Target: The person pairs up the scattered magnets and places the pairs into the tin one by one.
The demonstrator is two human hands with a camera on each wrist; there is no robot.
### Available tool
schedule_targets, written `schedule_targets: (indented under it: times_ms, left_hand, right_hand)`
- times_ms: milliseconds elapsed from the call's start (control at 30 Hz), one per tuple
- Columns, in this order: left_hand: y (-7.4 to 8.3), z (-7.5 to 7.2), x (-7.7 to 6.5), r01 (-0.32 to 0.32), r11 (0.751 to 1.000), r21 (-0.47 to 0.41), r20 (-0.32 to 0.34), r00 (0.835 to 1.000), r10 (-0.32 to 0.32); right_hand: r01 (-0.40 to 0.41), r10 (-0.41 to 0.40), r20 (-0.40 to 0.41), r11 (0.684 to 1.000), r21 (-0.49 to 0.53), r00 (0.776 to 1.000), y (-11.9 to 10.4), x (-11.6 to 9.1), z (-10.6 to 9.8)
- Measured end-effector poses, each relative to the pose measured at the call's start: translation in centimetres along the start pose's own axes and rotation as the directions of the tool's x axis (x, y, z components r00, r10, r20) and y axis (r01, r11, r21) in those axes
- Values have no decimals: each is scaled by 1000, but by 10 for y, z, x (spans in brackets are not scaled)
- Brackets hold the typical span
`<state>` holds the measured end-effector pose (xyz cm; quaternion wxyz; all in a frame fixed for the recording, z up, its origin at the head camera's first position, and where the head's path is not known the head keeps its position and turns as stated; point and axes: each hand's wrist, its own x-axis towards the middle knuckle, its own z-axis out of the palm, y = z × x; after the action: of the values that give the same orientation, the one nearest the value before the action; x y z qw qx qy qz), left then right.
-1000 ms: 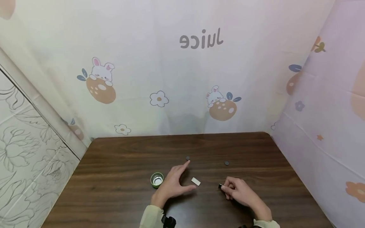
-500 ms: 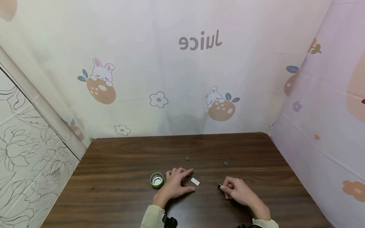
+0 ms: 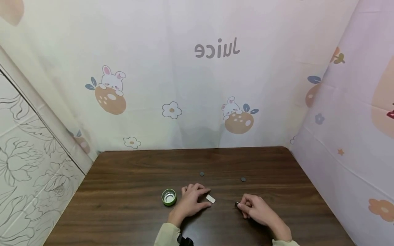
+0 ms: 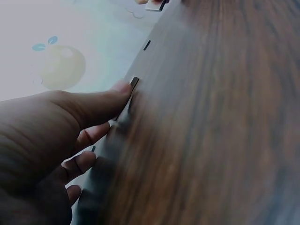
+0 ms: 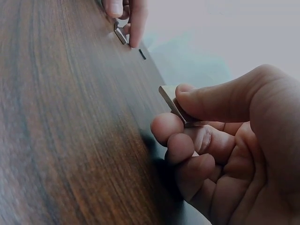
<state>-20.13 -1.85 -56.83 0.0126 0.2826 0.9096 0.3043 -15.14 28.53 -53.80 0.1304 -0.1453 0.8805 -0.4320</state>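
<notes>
My left hand (image 3: 191,201) is low over the table, thumb and index finger apart on either side of a small pale rectangular plate (image 3: 210,199). The left wrist view shows the thumb tip right at the plate's edge (image 4: 134,83). My right hand (image 3: 256,209) pinches a second small thin plate (image 5: 169,101) between thumb and index finger, tilted, with a pale face and a metallic-looking edge. Its other fingers are curled beneath. Part of this plate is hidden by the thumb. Left of my left hand stands a small round green-rimmed tin (image 3: 169,197), open at the top and silvery inside.
Two small dark discs lie farther back on the brown wooden table (image 3: 129,177): one disc (image 3: 201,174) behind the left hand, the other disc (image 3: 243,179) behind the right. A printed curtain (image 3: 191,85) hangs along the table's back edge.
My left hand has drawn its index finger back from near the left disc, down beside the pale plate, narrowing the gap to the thumb. The right hand keeps its pinch in nearly the same place.
</notes>
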Motion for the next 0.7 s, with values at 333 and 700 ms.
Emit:
schedule_targets:
  times_ms: [333,700]
  left_hand:
    - [3,3,2,21,1000,5,-13,1000,-21]
    - [3,2,2,36,998,-45,-35,999,-38]
  right_hand:
    - [-6,6,7,1000,-7,1000,-1,1,0]
    - [-5,5,-1,1000,-18,1000,-1,1,1]
